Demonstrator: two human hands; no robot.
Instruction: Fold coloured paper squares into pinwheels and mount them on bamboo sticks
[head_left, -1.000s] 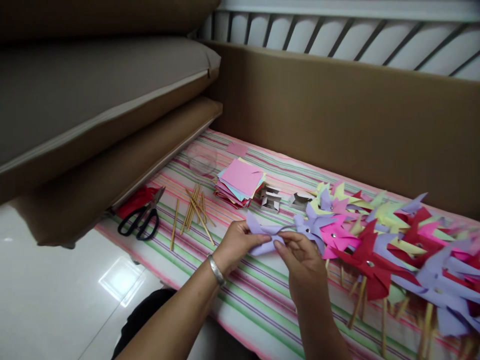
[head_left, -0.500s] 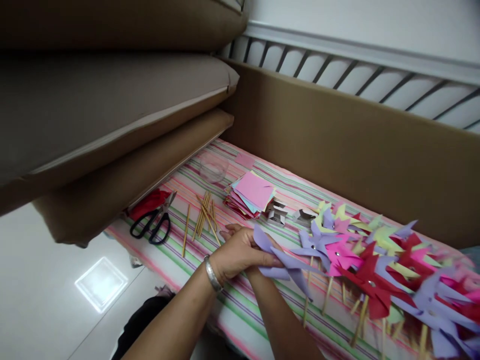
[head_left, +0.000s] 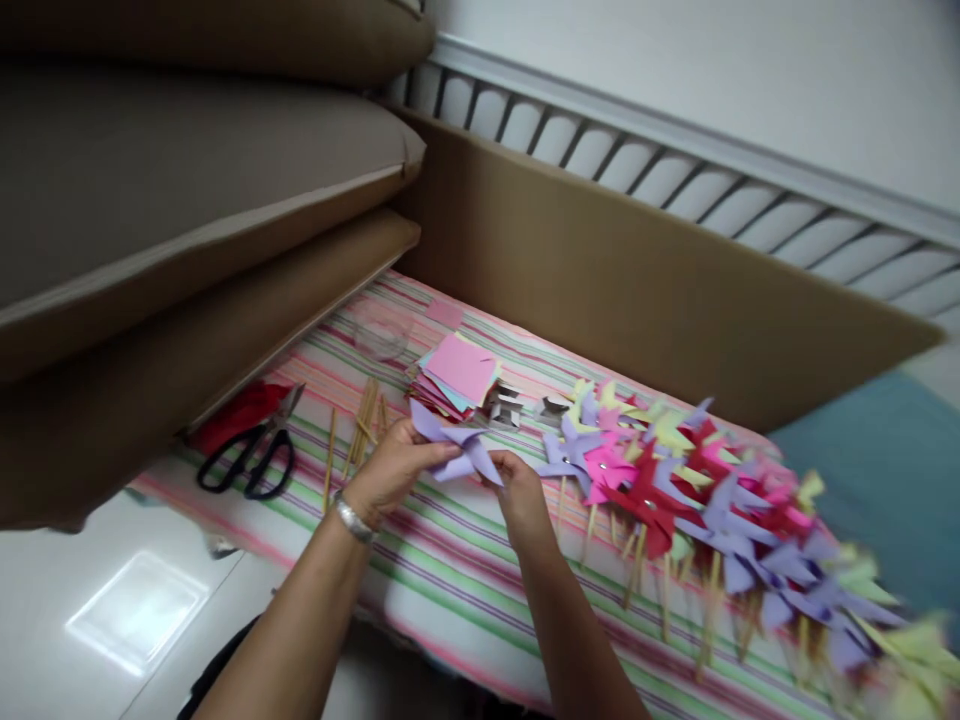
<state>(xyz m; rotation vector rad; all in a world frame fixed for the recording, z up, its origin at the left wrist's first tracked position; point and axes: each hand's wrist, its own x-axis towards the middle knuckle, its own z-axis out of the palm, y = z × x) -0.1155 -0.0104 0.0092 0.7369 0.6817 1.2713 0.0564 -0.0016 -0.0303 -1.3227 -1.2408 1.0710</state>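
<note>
A folded purple paper pinwheel [head_left: 450,452] without a visible stick is held above the striped cloth. My left hand [head_left: 401,462], with a silver bracelet at the wrist, pinches its left side between thumb and fingers. At the lower right blade tip, my right hand [head_left: 519,492] has its fingers closed on the paper. Just behind the pinwheel lies a stack of coloured paper squares [head_left: 459,368], pink on top. Several thin wooden sticks [head_left: 366,420] lie beyond my left hand, partly hidden by it.
Finished pinwheels on sticks [head_left: 649,500] spread across the right. Black-handled scissors [head_left: 255,450] rest by a red item [head_left: 241,415] on the left. Small open boxes [head_left: 506,408] and a clear round container [head_left: 381,332] stand farther back. Stacked cushions [head_left: 187,190] overhang the left.
My hands have drawn apart: the right, formerly mostly hidden behind the left, is now at the pinwheel's right side. The pinwheel is turned more face-up. The view has shifted right.
</note>
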